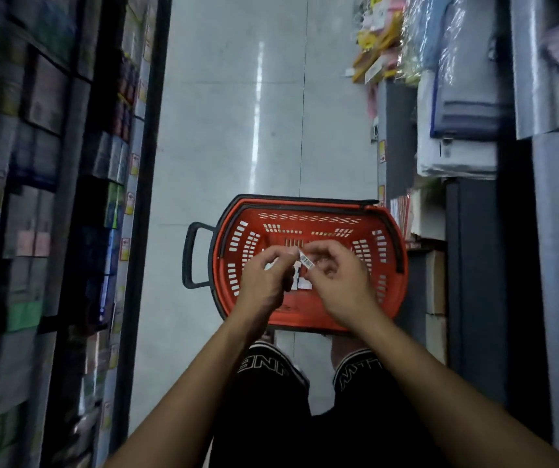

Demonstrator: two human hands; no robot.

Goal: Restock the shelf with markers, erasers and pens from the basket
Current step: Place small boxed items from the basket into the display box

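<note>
over the red basket (308,319) my left hand (264,282) and right hand (338,282) both pinch a small barcoded item (306,262) with curled fingers.

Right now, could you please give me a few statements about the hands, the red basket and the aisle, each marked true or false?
1. The red plastic slotted basket stands on the pale tiled floor. True.
2. Both hands are above the basket. True: the left hand and right hand meet over it.
3. The small white barcoded item lies on a shelf. False: fingers of both hands pinch it.
4. The basket's black loop handle points toward the right shelving. False: it sticks out on the left.
5. The basket is piled full. False: mostly bare bottom shows.
</note>
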